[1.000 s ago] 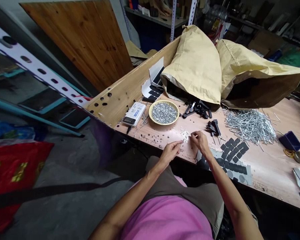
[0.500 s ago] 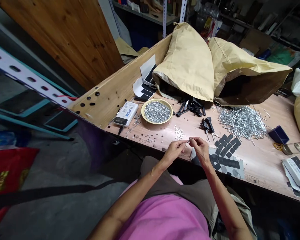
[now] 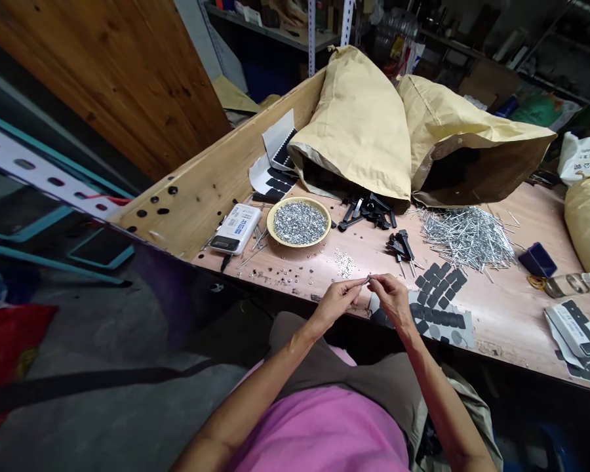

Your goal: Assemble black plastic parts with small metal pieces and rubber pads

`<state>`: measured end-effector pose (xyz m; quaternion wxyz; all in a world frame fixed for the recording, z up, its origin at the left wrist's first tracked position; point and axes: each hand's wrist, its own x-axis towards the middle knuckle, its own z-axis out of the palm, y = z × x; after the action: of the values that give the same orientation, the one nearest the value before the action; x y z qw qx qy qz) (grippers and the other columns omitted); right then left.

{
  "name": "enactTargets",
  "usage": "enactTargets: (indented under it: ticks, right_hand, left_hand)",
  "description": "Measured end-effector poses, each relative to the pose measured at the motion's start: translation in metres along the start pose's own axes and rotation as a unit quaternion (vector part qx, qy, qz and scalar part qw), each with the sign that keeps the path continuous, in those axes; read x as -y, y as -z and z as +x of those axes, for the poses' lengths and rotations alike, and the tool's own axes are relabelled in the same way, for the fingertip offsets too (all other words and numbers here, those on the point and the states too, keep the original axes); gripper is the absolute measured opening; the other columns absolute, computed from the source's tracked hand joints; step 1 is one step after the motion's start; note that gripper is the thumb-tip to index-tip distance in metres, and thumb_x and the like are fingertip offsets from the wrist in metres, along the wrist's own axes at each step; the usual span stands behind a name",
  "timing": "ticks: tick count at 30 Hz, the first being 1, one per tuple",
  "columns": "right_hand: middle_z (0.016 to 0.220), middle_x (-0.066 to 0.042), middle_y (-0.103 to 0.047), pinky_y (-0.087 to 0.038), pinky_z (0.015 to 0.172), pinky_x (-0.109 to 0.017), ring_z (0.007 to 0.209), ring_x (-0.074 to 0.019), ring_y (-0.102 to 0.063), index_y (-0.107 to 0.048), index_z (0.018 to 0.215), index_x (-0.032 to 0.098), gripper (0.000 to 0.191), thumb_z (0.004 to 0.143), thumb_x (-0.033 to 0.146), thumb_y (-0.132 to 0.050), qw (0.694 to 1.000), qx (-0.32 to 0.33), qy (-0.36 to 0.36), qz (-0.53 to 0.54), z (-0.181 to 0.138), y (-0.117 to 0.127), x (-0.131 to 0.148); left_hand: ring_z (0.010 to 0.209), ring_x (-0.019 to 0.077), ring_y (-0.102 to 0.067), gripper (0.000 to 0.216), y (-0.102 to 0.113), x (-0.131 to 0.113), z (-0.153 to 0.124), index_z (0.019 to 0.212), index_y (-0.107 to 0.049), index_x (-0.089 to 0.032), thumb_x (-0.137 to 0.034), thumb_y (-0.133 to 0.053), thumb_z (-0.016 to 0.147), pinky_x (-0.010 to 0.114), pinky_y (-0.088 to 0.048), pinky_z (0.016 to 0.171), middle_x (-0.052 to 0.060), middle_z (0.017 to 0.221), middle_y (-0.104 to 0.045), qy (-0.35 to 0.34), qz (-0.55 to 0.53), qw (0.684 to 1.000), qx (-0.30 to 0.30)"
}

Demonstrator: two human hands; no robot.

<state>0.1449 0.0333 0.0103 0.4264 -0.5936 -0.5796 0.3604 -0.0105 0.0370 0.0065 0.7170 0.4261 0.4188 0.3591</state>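
Head view: left hand (image 3: 335, 305) and right hand (image 3: 393, 301) pinch a thin silver metal rod (image 3: 366, 282) pointing rightward; rectangular white box (image 3: 236, 227) bears illegible blue lettering.

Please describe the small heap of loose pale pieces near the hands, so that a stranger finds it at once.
On the workbench, find the yellow bowl of tiny silvery pieces. At its lower right, just beyond the left hand, lies the small heap. Unlike the bowl's pieces, it lies directly on the workbench; unlike the heaped rods further right, its pieces are tiny.
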Motion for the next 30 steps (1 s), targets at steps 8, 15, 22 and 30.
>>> enactTargets:
  ticks: [8, 15, 22, 30]
  right_hand:
    - [0.062, 0.0, -0.064, -0.048, 0.056, -0.025, 0.059, -0.0133, -0.059, -0.068, 0.07, 0.018, 0.036, 0.063, 0.053, -0.073, 0.977, 0.201, -0.065, 0.025, 0.005, 0.037, 0.013]
    - [0.067, -0.002, -0.067, -0.045, 0.055, -0.024, 0.06, -0.0135, -0.059, -0.071, 0.073, 0.018, 0.032, 0.07, 0.05, -0.069, 0.975, 0.216, -0.018, -0.059, -0.005, 0.051, 0.029]
    - [0.065, -0.002, -0.067, -0.046, 0.053, -0.024, 0.058, -0.0138, -0.06, -0.072, 0.077, 0.017, 0.042, 0.07, 0.059, -0.066, 0.969, 0.242, -0.039, -0.026, -0.01, 0.056, 0.031]
    - [0.075, -0.005, -0.07, -0.051, 0.065, -0.027, 0.068, -0.016, -0.064, -0.074, 0.084, 0.024, 0.032, 0.085, 0.05, -0.055, 0.971, 0.179, 0.099, -0.121, -0.021, 0.055, 0.038]
  left_hand:
    - [0.047, 0.0066, -0.036, 0.036, 0.007, -0.011, -0.011, 0.107, -0.07, -0.012, -0.028, -0.056, 0.078, 0.018, -0.027, 0.045, -0.005, 0.049, -0.043, 0.008, 0.113, 0.989, 0.095]
    - [0.046, 0.0072, -0.037, 0.036, 0.003, -0.013, -0.014, 0.105, -0.071, -0.012, -0.03, -0.057, 0.077, 0.019, -0.028, 0.046, -0.006, 0.047, -0.04, 0.01, 0.113, 0.985, 0.129]
    - [0.046, 0.0063, -0.034, 0.034, 0.0, -0.014, -0.018, 0.102, -0.072, -0.014, -0.031, -0.059, 0.076, 0.019, -0.025, 0.044, -0.006, 0.047, -0.041, 0.002, 0.125, 0.981, 0.146]
    - [0.038, 0.0017, -0.023, 0.048, -0.004, -0.01, -0.022, 0.112, -0.065, -0.011, -0.041, -0.063, 0.074, 0.017, -0.014, 0.039, -0.009, 0.051, -0.037, 0.116, 0.005, 0.981, 0.154]
